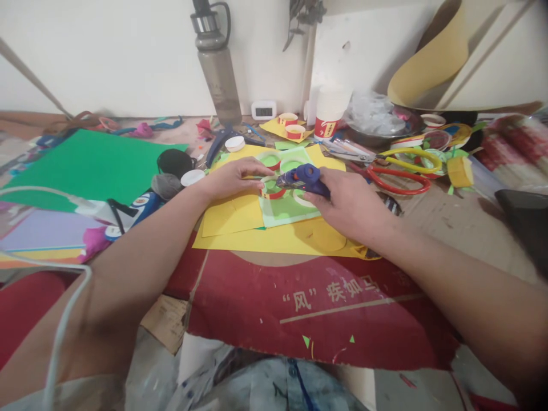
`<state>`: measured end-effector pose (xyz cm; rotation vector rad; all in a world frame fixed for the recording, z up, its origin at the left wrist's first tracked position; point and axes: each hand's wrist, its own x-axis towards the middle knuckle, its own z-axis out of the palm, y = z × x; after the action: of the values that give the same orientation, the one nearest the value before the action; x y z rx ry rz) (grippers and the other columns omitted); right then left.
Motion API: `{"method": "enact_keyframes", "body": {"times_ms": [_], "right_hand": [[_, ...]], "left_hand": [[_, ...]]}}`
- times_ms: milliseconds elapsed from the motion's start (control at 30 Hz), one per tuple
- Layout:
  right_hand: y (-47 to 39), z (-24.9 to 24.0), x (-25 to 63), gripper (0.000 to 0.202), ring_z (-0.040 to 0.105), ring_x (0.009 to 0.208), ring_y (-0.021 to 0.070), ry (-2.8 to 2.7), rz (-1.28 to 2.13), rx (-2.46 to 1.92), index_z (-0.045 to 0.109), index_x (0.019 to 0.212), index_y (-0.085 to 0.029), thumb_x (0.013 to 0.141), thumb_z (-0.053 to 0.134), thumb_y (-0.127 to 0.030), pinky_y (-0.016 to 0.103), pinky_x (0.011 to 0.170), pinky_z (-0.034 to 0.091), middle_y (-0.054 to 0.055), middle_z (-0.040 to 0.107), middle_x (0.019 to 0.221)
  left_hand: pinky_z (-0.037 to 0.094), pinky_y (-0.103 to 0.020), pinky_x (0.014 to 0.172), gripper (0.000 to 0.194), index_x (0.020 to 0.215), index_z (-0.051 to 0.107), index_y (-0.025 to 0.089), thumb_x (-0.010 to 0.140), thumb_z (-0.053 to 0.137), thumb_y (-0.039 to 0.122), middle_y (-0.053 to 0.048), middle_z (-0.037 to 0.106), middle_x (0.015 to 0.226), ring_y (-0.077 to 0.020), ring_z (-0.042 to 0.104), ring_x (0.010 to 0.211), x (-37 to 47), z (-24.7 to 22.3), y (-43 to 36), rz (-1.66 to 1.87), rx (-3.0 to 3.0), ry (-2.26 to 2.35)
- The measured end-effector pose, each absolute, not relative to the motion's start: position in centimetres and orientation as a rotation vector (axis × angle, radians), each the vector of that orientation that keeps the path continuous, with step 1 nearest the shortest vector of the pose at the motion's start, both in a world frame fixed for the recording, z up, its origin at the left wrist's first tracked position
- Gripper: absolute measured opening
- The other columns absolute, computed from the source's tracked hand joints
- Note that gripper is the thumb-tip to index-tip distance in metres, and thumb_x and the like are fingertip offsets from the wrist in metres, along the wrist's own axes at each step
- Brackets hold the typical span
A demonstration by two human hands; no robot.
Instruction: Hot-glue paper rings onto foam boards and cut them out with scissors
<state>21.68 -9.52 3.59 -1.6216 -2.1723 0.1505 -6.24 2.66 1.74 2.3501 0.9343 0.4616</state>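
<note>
My right hand [349,197] is wrapped round a blue glue gun [306,178], its tip pointing left over the paper rings. My left hand [237,178] reaches in from the left, thumb and forefinger at the edge of a red and white paper ring [273,188]. More rings stand close by on a light green sheet [280,216], among them a red-edged one [269,160] behind. Under the green sheet lies yellow paper [274,241]. Whether my left fingers grip the ring or only touch it is hard to see.
Large scissors with yellow and red handles [400,178] lie right of the paper. A grey bottle [219,80], a white clock [264,109] and paper cups [327,117] stand behind. Green paper [89,165] lies left; a white cable [71,308] hangs near the left arm.
</note>
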Motion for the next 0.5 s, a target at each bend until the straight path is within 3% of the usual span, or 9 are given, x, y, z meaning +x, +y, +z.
{"method": "enact_keyframes", "body": {"times_ms": [333, 500], "right_hand": [[-9.0, 2.7, 22.8, 0.021, 0.070, 0.092, 0.0371, -2.156, 0.064, -1.542, 0.070, 0.103, -0.021, 0.098, 0.062, -0.040, 0.044, 0.077, 0.050, 0.017, 0.077, 0.097], [-9.0, 2.1, 23.0, 0.031, 0.071, 0.092, 0.0365, -2.161, -0.012, -1.521, 0.070, 0.104, -0.022, 0.101, 0.061, -0.051, 0.042, 0.076, 0.051, 0.017, 0.077, 0.095]], "left_hand": [[0.048, -0.040, 0.113, 0.047, 0.131, 0.081, 0.030, 0.090, 0.076, 0.053, -0.008, 0.073, 0.132, -0.0253, 0.066, 0.122, -6.0, 1.5, 2.8, 0.470, 2.333, 0.947], [0.048, -0.039, 0.112, 0.051, 0.133, 0.080, 0.026, 0.088, 0.074, 0.050, -0.009, 0.072, 0.135, -0.0261, 0.066, 0.124, -5.8, 1.3, 3.1, 0.456, 2.329, 0.941]]}}
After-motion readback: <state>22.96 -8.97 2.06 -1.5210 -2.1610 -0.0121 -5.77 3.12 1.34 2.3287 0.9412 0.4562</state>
